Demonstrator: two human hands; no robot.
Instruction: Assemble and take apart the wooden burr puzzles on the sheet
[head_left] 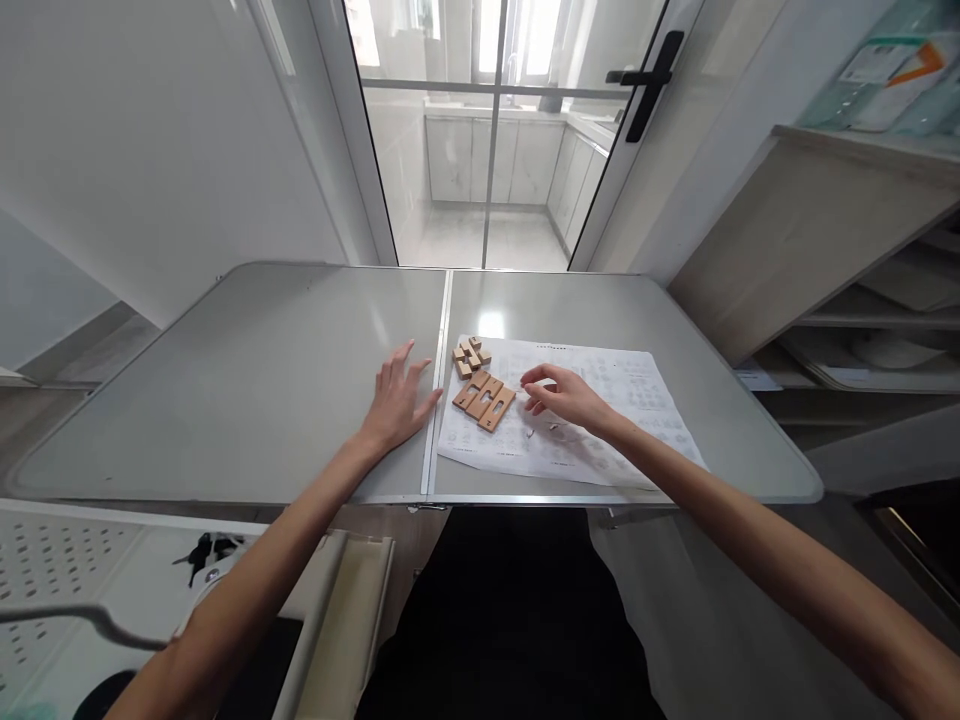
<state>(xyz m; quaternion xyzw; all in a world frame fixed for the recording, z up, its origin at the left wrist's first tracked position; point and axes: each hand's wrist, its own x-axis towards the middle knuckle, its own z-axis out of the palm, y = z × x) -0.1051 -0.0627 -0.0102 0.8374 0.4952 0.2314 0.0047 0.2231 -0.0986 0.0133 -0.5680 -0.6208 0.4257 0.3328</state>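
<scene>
My left hand (403,398) lies palm down on the grey table, fingers spread, holding nothing. Its thumb reaches the metal seam, left of the wooden pieces. Over the printed sheet, my right hand (564,394) hovers with loosely curved fingers, the tips slightly apart; I see nothing clearly held in them. Just left of those fingertips are flat brown wooden pieces (484,399) with cut-out slots, side by side at a slant. Behind them sits a cluster of lighter, notched wooden blocks (470,356). Small white bits (553,427) lie on the paper below my right hand.
The printed sheet (622,400) covers part of the right half of the folding table (300,350). A glass door (491,150) stands beyond the far edge. At right are shelves (847,220) with plastic-wrapped goods. Keys (210,552) rest on a white perforated surface at lower left.
</scene>
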